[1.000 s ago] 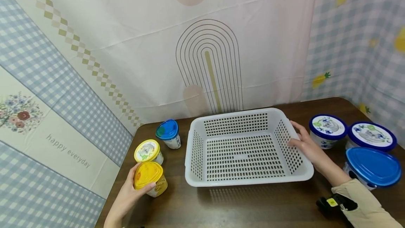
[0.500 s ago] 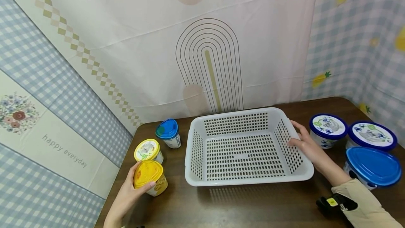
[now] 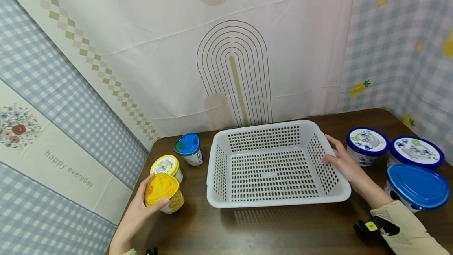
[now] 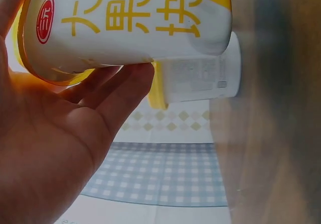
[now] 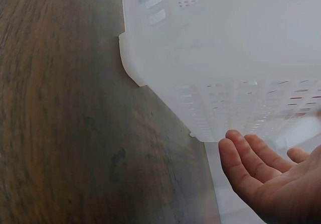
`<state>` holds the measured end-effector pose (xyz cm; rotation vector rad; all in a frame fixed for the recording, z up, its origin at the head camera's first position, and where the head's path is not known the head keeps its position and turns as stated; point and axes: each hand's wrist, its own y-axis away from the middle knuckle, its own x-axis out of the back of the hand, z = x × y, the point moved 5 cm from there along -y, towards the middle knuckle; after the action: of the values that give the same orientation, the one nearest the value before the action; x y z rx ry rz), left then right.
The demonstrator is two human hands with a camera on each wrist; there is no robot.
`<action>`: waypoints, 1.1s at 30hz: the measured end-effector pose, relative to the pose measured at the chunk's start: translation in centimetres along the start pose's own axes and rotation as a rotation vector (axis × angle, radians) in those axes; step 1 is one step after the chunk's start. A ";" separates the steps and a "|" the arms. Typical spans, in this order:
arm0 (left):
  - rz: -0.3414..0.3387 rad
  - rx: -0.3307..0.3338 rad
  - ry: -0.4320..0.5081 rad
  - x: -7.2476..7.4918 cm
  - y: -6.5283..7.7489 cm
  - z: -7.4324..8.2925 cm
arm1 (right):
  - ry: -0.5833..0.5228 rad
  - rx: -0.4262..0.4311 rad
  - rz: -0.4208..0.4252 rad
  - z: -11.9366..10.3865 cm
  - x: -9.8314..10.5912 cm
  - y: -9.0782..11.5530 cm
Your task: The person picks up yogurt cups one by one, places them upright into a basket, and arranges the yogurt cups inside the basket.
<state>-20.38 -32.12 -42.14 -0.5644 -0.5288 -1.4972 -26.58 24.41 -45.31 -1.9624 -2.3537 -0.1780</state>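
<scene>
My left hand grips a yogurt cup with a yellow lid, thumb on its near side and fingers round the far side. The cup leans a little; in the left wrist view large yellow characters run along the white cup wall. Just behind it stands a second yellow-lidded cup. At the basket's right end, my right hand holds the rim of a white perforated plastic basket, thumb inside the wall and the other fingers outside. Those fingers show beside the basket wall in the right wrist view.
A small blue-lidded cup stands at the back left of the brown table. On the right are two tubs with blue-rimmed lids and a plain blue-lidded tub, close to my right forearm. A patterned curtain hangs behind.
My left hand has shifted slightly left and away from me with the yellow-lidded cup, which now leans more. The right hand and basket have stayed in place.
</scene>
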 end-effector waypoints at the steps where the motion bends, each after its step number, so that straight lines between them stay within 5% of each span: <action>1: 0.001 -0.009 -0.001 0.1 0.0 0.2 | 0.001 -0.001 0.000 0.0 0.0 0.0; 10: 0.024 -0.123 0.073 1.0 -0.1 2.5 | 0.003 -0.008 0.010 0.0 0.2 0.1; 33: 0.046 -0.215 0.149 2.7 -1.8 6.2 | -0.021 -0.028 0.010 0.2 0.1 -0.1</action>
<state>-21.98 -30.16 -35.62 -0.6219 -0.2393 -1.5481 -26.69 24.54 -45.49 -1.9978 -2.3660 -0.1920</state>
